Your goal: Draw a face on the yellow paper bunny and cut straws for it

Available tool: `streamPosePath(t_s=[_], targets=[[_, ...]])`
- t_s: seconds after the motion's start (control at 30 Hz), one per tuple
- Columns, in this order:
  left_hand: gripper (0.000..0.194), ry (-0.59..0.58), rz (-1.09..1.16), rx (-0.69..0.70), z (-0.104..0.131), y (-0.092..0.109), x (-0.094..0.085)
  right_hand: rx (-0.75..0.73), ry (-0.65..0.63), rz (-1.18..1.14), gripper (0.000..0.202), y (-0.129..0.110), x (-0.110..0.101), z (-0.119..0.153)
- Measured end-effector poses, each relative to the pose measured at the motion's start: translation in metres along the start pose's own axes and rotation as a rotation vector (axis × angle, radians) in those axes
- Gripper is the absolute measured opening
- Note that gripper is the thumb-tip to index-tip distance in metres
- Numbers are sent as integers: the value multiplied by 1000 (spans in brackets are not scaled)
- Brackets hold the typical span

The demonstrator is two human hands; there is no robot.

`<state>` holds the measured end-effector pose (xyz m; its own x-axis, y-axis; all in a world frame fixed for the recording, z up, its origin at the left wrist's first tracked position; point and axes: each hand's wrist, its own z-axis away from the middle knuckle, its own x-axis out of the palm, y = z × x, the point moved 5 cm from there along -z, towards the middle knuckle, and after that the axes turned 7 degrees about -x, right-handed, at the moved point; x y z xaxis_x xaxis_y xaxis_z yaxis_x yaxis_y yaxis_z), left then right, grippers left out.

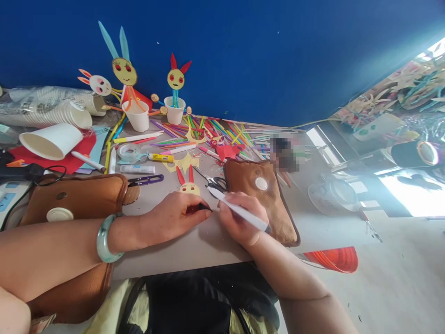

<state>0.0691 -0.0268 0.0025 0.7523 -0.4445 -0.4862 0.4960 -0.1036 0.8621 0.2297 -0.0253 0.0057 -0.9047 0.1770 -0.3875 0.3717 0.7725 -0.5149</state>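
My left hand (174, 213) rests low over the table, its thumb and forefinger pinched around a small black piece (200, 207) that shows only in part. My right hand (245, 215) is closed around a white marker pen (239, 211), whose tip points up and left. Just beyond my left hand lies a paper rabbit face (189, 188) with red ears, its lower part hidden by the hand. Black-handled scissors (218, 184) lie past the marker's tip. Under my right wrist is a brown plush hot-water bag (257, 195).
Finished rabbit figures stand in paper cups (174, 111) at the wall. Coloured sticks (239, 134), a glue stick (162, 157), a tape roll (130, 152) and purple thread snips (146, 180) lie behind my hands. A second brown bag (79, 192) lies under my left forearm.
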Motion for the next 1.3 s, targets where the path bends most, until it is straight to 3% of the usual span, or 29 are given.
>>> streamPosePath(t_s=[0.13,0.2,0.4,0.6,0.8,1.3], targets=[[26,18,-46,20,0,-1,1,167,109,-249,4,15,-5,-3],[29,35,-37,24,1,-2,1,225,154,-319,9,20,-5,-4],[25,-20,27,-12,0,0,2,209,168,-458,15,20,-1,-2],[21,-7,-220,8,-1,-1,4,221,62,-484,18,20,1,2],[25,0,-505,111,0,-10,12,222,-144,-348,23,20,5,3],[22,-46,-658,126,2,-7,14,27,-351,-159,9,-2,14,-11]])
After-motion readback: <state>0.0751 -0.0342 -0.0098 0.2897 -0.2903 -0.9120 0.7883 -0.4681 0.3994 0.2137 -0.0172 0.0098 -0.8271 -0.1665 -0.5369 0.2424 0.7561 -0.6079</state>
